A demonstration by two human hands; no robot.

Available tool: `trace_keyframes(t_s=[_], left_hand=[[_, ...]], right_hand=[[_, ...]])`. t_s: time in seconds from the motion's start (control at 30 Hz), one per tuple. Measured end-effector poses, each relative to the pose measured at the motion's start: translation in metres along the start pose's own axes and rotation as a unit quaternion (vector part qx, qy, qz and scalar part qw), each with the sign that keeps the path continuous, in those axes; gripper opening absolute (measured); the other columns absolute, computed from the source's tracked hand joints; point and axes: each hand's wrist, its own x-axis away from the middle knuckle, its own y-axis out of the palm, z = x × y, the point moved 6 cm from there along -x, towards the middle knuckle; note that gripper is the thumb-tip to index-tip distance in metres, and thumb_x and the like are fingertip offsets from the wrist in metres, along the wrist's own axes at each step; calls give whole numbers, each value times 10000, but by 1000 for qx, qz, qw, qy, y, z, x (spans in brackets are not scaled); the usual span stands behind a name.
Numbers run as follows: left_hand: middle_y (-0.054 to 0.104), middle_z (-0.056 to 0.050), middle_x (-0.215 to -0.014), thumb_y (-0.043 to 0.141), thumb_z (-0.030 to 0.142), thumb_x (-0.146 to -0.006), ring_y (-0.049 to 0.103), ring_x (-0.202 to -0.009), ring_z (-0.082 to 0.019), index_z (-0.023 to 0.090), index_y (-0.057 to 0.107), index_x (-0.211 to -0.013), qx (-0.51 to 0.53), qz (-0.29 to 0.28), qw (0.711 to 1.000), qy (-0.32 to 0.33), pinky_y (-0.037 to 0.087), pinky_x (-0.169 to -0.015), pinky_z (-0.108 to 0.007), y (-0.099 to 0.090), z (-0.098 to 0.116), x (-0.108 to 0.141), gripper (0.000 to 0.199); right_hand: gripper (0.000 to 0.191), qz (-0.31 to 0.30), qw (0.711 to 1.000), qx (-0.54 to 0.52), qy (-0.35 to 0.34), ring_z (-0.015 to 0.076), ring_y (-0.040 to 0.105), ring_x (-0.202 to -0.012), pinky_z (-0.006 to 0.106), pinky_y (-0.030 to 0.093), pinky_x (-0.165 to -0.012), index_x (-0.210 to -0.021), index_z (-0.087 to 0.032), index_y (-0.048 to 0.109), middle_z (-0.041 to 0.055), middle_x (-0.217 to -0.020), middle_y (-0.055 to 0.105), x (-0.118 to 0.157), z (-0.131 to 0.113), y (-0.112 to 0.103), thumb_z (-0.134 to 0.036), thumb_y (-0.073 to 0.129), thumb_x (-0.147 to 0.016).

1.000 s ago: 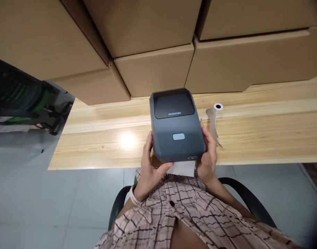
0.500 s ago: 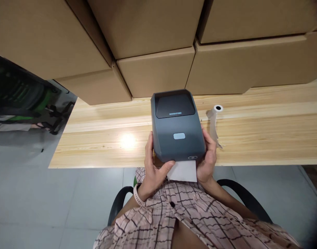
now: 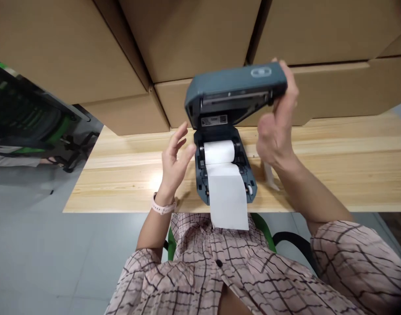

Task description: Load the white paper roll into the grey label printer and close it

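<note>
Blue-grey label printer [image 3: 226, 130] sits at the front edge of the wooden tabletop [image 3: 121, 175], lid [image 3: 236, 81] raised, inside exposed. Done, judging by this view: white paper roll [image 3: 219, 152] seated in the base between dark holders, paper strip [image 3: 228, 201] laid forward across the front, its end past the tabletop edge. Not done: lid not down over the roll. Whether the strip sits properly in its guides, can't tell.

Right hand [image 3: 279, 127]: grip curled round the lid's right front corner, some fingers hidden behind it. Left hand [image 3: 176, 159]: grip loose, fingers apart, holding nothing; thumb tip just beside the base's left edge, contact unclear. Loose paper tail [image 3: 270, 178] right of the printer, partly hidden by the right hand. Cardboard boxes [image 3: 121, 111] stacked behind.
</note>
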Motion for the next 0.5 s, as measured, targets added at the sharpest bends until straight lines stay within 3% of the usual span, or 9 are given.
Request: trace_keyframes(t_s=[0.07,0.13,0.23,0.37,0.43,0.5], left_hand=[[609,-125,-1579,779,612,-933,613,-1392,-315,332,590,-1549,-36,-2,999,-34,543,-1108,-475,2,-18,-2,703],[662,-137,-1423,859,601,-850,652,-1190,-277,311,583,-1559,-68,-10,994,-82,566,-967,-420,5,-34,3,814],[674,-64,-1078,906,521,-802,578,-832,-185,293,564,-1589,-62,-47,984,-158,504,-753,-338,12,-50,11,888],[569,24,-818,901,431,-798,482,-699,-154,229,523,-1622,-22,-87,972,-217,427,-679,-312,17,-52,15,929],[535,45,-771,889,415,-799,488,-693,-159,202,503,-1637,-22,-98,970,-223,420,-676,-316,18,-50,15,948],[513,59,-742,866,420,-815,490,-683,-163,200,481,-1654,-30,-108,969,-222,403,-669,-321,18,-48,15,949]], right_hand=[[672,123,991,-47,6,270,295,-1687,492,253,-1398,-1728,-298,200,61,-1792,350,-28,4,-15,-623,246,-1142],[658,158,984,-82,10,217,425,-1621,388,314,-1361,-1676,-200,298,111,-1749,428,-50,7,-17,-600,285,-1154],[634,126,985,-112,23,196,435,-1623,316,337,-1316,-1659,-214,358,71,-1723,485,-78,19,-9,-596,302,-1156],[616,113,985,-133,18,269,462,-1612,382,348,-1302,-1630,-351,445,-33,-1683,532,-95,32,-5,-677,387,-1111],[655,111,987,-115,13,265,385,-1659,405,339,-1329,-1677,-322,372,14,-1760,438,-89,27,-7,-650,433,-1114],[694,175,982,-71,3,260,346,-1677,433,374,-1331,-1690,-236,330,112,-1801,355,-69,15,-17,-595,482,-1116]])
